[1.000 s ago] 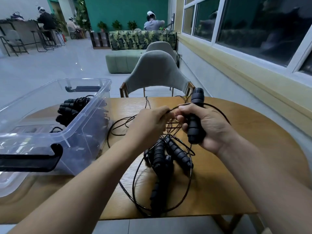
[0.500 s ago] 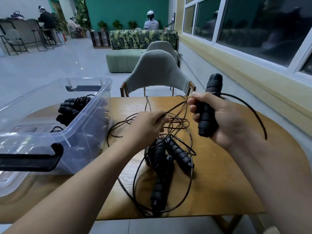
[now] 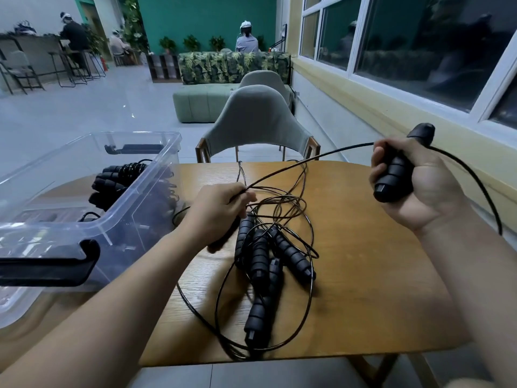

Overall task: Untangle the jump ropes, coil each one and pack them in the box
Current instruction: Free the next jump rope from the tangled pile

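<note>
The right hand (image 3: 419, 186) is raised over the far right part of the wooden table (image 3: 377, 289), its fingers wrapped tightly round a black ribbed handle (image 3: 394, 175) that stands tilted, its top end poking out above the fist. A thin black cord (image 3: 307, 161) runs from this hand in a taut line down and left to the left hand (image 3: 221, 211), which sits low over the middle of the table with its fingers curled, pinching the cord at the fingertips. A dark blurred shape shows under that hand; what it is cannot be told. A second stretch of cord loops from the top of the handle down past the right wrist. Just near of the left hand lies the tangle (image 3: 268, 261) of jump ropes: several black handles bunched together on the table with loose loops of cord around them. On the left stands a clear plastic box (image 3: 84, 228) with black latches, and coiled ropes (image 3: 117, 180) lie inside it toward its far side. A grey chair (image 3: 257, 121) faces the far edge of the table.
</note>
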A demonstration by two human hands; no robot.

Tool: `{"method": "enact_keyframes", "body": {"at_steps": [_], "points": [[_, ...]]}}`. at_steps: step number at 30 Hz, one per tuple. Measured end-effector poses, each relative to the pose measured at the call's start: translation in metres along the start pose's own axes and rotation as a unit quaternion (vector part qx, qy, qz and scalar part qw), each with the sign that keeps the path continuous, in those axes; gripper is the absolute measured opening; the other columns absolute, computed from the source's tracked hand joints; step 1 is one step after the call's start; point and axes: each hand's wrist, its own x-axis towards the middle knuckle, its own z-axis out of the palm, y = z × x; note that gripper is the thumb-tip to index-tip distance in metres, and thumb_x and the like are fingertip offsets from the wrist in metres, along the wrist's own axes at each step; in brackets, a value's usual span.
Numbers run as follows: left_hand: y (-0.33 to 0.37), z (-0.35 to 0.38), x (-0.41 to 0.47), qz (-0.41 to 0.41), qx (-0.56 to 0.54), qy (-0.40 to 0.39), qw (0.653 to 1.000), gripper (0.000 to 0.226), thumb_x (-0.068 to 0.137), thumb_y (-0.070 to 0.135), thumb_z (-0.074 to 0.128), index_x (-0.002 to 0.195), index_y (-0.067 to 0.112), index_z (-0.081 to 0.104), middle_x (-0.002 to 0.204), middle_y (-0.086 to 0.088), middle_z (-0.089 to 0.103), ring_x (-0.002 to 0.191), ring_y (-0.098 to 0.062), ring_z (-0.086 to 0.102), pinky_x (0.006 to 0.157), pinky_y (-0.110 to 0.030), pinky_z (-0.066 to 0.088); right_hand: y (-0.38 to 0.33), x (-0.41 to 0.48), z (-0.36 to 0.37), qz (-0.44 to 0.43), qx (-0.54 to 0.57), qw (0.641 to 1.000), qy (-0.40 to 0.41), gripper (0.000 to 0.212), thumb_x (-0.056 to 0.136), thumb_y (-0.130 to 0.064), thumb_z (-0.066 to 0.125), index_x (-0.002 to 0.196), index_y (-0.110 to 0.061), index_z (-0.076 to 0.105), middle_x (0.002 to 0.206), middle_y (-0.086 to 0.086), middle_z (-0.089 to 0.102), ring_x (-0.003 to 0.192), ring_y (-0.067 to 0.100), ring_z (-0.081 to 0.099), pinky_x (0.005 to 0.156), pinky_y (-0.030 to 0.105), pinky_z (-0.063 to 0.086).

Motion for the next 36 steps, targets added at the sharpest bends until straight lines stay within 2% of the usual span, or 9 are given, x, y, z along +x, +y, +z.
{"method": "enact_keyframes", "body": {"at_steps": [3,8,12,17,20,25,28,32,36], "points": [[0.009,0.001,-0.001,0.015,-0.005,0.004,1.000,0.023,0.106,0.040,0.059,0.101,0.028,0.079,0.069,0.012,0.072,0.067,0.004,0.062,0.060,-0.020,0.040,0.002,-0.004,0.000,0.004,-0.011,1.000,0.001,0.013,0.101,-0.019,0.069,0.088,-0.017,0.068,0.086,-0.006,0.070,0.075,0.003,0.068,0.063,0.014,0.051],[0.030,0.005,-0.003,0.048,-0.015,0.001,0.999,0.026,0.107,0.043,0.057,0.101,0.029,0.078,0.066,0.009,0.069,0.066,-0.002,0.064,0.059,-0.019,0.044,0.028,-0.011,0.012,0.049,-0.125,0.991,-0.017,0.012,0.090,-0.020,0.077,0.096,-0.016,0.068,0.078,-0.004,0.068,0.062,0.005,0.062,0.050,0.015,0.049],[0.043,0.014,-0.006,0.073,0.003,-0.004,0.997,0.029,0.108,0.046,0.055,0.095,0.027,0.074,0.062,0.005,0.065,0.060,-0.012,0.063,0.060,-0.036,0.052,0.057,-0.022,0.024,0.040,-0.177,0.981,-0.073,0.025,0.088,-0.007,0.078,0.110,-0.007,0.067,0.081,0.003,0.070,0.060,0.010,0.063,0.053,0.019,0.052],[0.054,0.023,-0.012,0.116,0.040,0.007,0.992,0.019,0.104,0.024,0.057,0.091,0.019,0.069,0.063,0.008,0.060,0.062,-0.019,0.058,0.058,-0.041,0.049,0.089,-0.029,0.031,0.024,-0.272,0.953,-0.133,0.025,0.090,-0.005,0.080,0.113,-0.002,0.068,0.085,0.010,0.072,0.070,0.019,0.067,0.060,0.026,0.053],[0.054,0.023,-0.014,0.116,0.020,0.005,0.993,0.020,0.107,0.022,0.057,0.111,0.019,0.076,0.060,0.016,0.055,0.065,-0.010,0.055,0.065,-0.037,0.050,0.095,-0.031,0.035,0.012,-0.262,0.957,-0.123,0.024,0.093,-0.017,0.080,0.109,-0.004,0.067,0.086,0.012,0.072,0.069,0.020,0.066,0.059,0.027,0.053],[0.050,0.023,-0.017,0.137,-0.010,-0.010,0.991,0.017,0.107,0.026,0.058,0.096,0.023,0.070,0.070,0.008,0.067,0.067,-0.013,0.063,0.065,-0.040,0.053,0.092,-0.033,0.038,-0.009,-0.261,0.958,-0.115,0.014,0.095,-0.014,0.078,0.098,-0.006,0.067,0.083,0.015,0.072,0.064,0.019,0.065,0.054,0.025,0.051],[0.039,0.025,-0.013,0.102,-0.012,-0.018,0.995,0.024,0.107,0.035,0.058,0.088,0.023,0.065,0.071,0.007,0.068,0.069,-0.010,0.066,0.067,-0.043,0.054,0.080,-0.031,0.042,-0.017,-0.240,0.965,-0.104,0.010,0.097,-0.013,0.073,0.094,-0.005,0.068,0.081,0.012,0.073,0.063,0.017,0.065,0.054,0.022,0.049],[0.021,0.021,-0.008,0.043,-0.015,-0.026,0.999,0.017,0.106,0.031,0.062,0.095,0.022,0.072,0.075,0.009,0.074,0.073,-0.006,0.069,0.074,-0.039,0.057,0.043,-0.028,0.041,-0.020,-0.135,0.988,-0.073,0.009,0.099,-0.015,0.067,0.090,-0.013,0.065,0.079,0.002,0.071,0.064,0.010,0.064,0.052,0.017,0.047],[0.001,0.014,-0.003,-0.007,0.010,-0.021,1.000,0.015,0.105,0.031,0.063,0.096,0.025,0.073,0.073,0.014,0.074,0.070,0.003,0.065,0.068,-0.029,0.052,0.007,-0.020,0.025,-0.052,-0.047,0.996,-0.058,0.010,0.101,-0.019,0.064,0.093,-0.017,0.061,0.082,-0.004,0.070,0.070,0.005,0.065,0.055,0.016,0.047]]}}
